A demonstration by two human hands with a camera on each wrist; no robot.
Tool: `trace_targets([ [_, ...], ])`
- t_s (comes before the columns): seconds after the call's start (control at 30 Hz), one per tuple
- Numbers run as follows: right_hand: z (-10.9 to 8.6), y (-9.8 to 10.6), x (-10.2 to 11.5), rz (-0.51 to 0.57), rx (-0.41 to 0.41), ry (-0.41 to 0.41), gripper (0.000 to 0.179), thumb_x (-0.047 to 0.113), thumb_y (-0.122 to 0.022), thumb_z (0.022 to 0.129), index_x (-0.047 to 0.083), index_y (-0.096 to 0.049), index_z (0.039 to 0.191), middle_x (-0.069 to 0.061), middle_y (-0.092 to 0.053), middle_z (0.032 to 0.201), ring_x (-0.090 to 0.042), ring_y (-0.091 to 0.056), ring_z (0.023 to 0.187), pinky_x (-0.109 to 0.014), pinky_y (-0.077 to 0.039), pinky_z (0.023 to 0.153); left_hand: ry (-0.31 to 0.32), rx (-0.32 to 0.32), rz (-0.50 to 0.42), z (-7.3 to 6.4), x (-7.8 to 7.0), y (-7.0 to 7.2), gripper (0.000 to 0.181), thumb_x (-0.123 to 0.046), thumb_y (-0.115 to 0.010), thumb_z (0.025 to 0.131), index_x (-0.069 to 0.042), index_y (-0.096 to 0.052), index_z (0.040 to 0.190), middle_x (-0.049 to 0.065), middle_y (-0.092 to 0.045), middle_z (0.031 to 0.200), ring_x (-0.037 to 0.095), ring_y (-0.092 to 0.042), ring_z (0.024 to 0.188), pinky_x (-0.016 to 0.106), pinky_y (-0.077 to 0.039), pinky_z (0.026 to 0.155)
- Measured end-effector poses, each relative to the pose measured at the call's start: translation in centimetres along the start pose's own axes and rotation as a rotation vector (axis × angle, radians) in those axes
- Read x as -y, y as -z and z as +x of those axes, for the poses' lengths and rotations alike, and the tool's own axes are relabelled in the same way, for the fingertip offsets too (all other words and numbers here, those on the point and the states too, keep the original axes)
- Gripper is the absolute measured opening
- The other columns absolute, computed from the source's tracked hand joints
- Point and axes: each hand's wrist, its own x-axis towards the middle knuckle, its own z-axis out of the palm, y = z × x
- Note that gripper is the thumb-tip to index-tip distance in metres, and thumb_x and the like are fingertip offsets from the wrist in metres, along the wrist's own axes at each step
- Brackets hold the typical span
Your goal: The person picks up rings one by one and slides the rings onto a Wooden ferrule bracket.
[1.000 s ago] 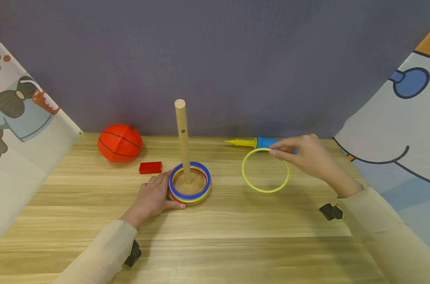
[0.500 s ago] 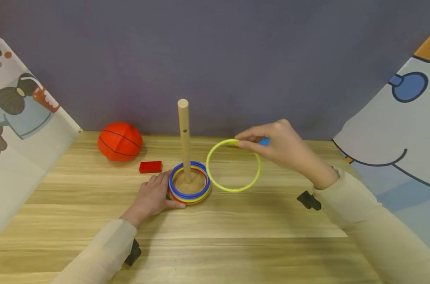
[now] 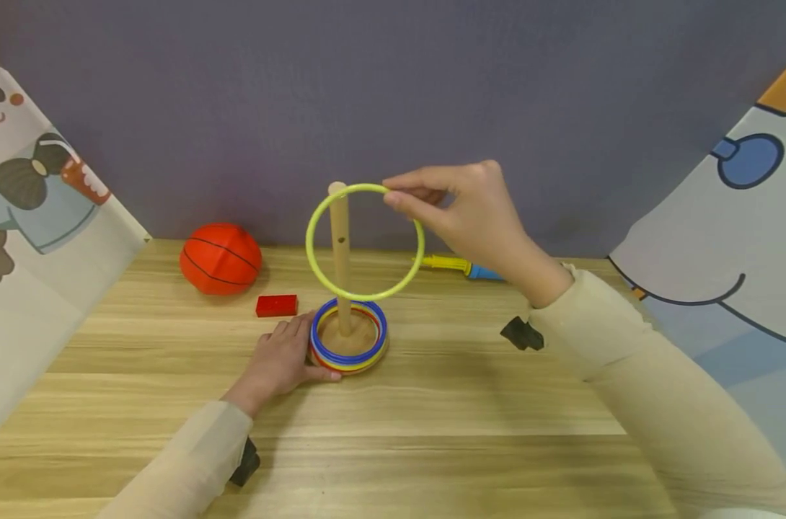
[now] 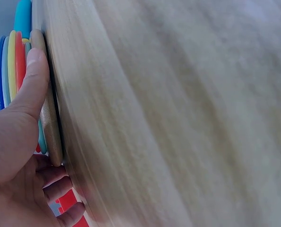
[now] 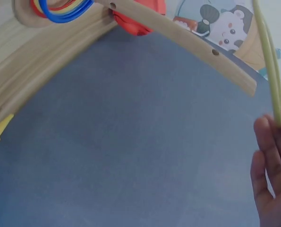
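Observation:
A wooden ring-toss stand (image 3: 342,252) with an upright peg stands on the table. Around the peg's foot lies a stack of coloured rings (image 3: 346,359), blue on top. My left hand (image 3: 272,364) grips the stand's round base from the left; in the left wrist view the thumb (image 4: 35,80) lies along its edge. My right hand (image 3: 467,209) pinches a yellow ring (image 3: 311,245) between thumb and fingers, raised level with the peg's top. From the head that ring overlaps the peg; in the right wrist view the ring (image 5: 271,61) appears apart from the peg's end.
A red ball (image 3: 221,258) with black lines lies at the back left, near a small red block (image 3: 277,305). Behind my right forearm is a blue and yellow pump (image 3: 454,264), partly hidden. A grey wall (image 3: 393,108) closes off the table's back.
My right hand has carried the yellow ring leftward and up, from over the table's right side to the peg's top. The left hand has stayed at the base.

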Motion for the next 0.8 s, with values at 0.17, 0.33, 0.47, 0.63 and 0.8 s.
trace_targets([
  [0.17,1.2,-1.2,-0.1,-0.041,-0.066,-0.079,0.019,0.022,-0.078,0.092,0.011,-0.082,0.107,-0.001,-0.078,0.088,-0.010,-0.072,0.069,-0.026,-0.054,0.063,0.005,0.009,0.000,0.0,0.0,-0.1,0.114,-0.058,-0.086,0.073,0.005,-0.035,0.152,0.026,-0.046,0.148,0.047,-0.044,0.132,0.066,-0.039,0.101],
  [0.33,1.8,-2.0,-0.7,-0.059,-0.025,-0.196,0.020,0.025,-0.075,0.095,0.012,-0.081,0.109,-0.003,-0.079,0.092,-0.013,-0.072,0.072,-0.028,-0.054,0.066,0.009,0.014,-0.004,0.1,0.2,-0.3,0.115,-0.058,-0.086,0.073,0.005,-0.034,0.153,0.027,-0.045,0.149,0.047,-0.043,0.132,0.067,-0.037,0.102],
  [0.47,1.6,-2.7,-1.6,-0.082,0.036,-0.240,0.022,0.027,-0.073,0.096,0.013,-0.080,0.111,-0.002,-0.079,0.092,-0.012,-0.069,0.069,-0.026,-0.050,0.061,0.005,0.010,0.005,0.2,0.4,-0.5,0.114,-0.058,-0.086,0.073,0.004,-0.034,0.153,0.027,-0.045,0.149,0.046,-0.044,0.132,0.067,-0.037,0.103],
  [0.63,0.9,-3.9,-2.7,-0.060,0.086,-0.266,0.021,0.027,-0.074,0.095,0.014,-0.081,0.109,-0.001,-0.078,0.090,-0.011,-0.069,0.069,-0.026,-0.050,0.061,-0.003,0.002,0.009,0.1,0.4,-0.5,0.114,-0.059,-0.085,0.072,0.004,-0.034,0.153,0.027,-0.046,0.149,0.047,-0.045,0.132,0.068,-0.038,0.103],
  [0.8,-0.1,-5.6,-3.3,-0.037,0.142,-0.268,0.020,0.026,-0.073,0.096,0.012,-0.081,0.109,-0.002,-0.078,0.090,-0.010,-0.069,0.069,-0.027,-0.052,0.060,-0.012,-0.018,0.009,0.0,0.3,-0.3,0.114,-0.059,-0.086,0.072,0.005,-0.035,0.152,0.027,-0.047,0.147,0.046,-0.046,0.130,0.067,-0.039,0.101],
])
